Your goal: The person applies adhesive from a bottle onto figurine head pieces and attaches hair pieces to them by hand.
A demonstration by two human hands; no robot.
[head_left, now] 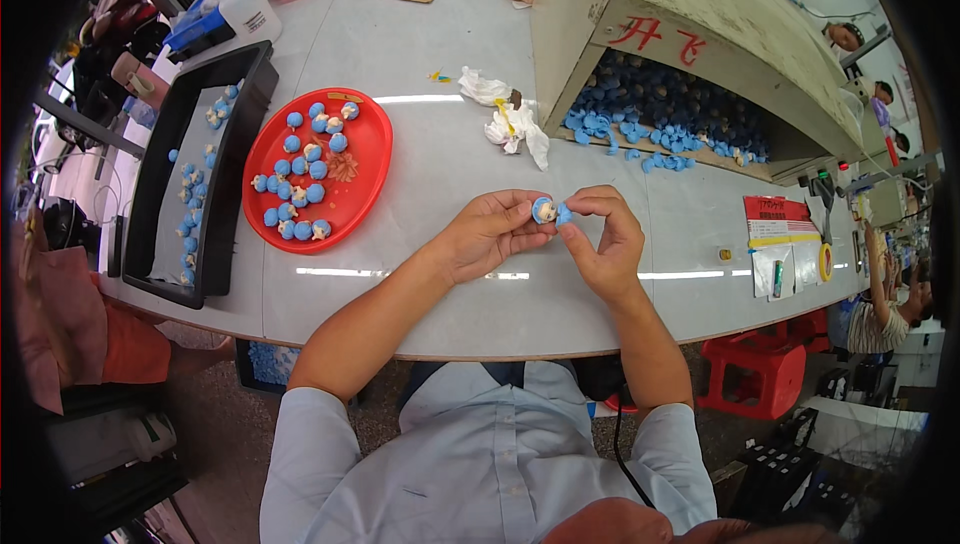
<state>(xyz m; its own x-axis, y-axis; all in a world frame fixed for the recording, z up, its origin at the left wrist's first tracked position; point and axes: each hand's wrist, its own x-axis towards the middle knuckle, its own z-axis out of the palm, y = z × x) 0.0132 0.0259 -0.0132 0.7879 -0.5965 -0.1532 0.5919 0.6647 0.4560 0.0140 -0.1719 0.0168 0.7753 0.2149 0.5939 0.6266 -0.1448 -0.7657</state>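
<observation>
Above the white table (pixel 440 174), my left hand (pixel 490 234) pinches a small doll head (pixel 544 209), blue with a pale face. My right hand (pixel 607 239) meets it from the right, thumb and forefinger closed on a small blue piece (pixel 564 214) pressed against the head. Both hands hover just over the table's near half. To the left lies a round red tray (pixel 365 179) holding several of the same blue heads (pixel 305 189).
A black rectangular tray (pixel 215 234) with several blue pieces sits at the far left. A crumpled white cloth (pixel 510 114) lies mid-table. A large cardboard box (pixel 690 34) on its side spills blue pieces (pixel 650 119). Red stool (pixel 760 374) at right; other people at the edges.
</observation>
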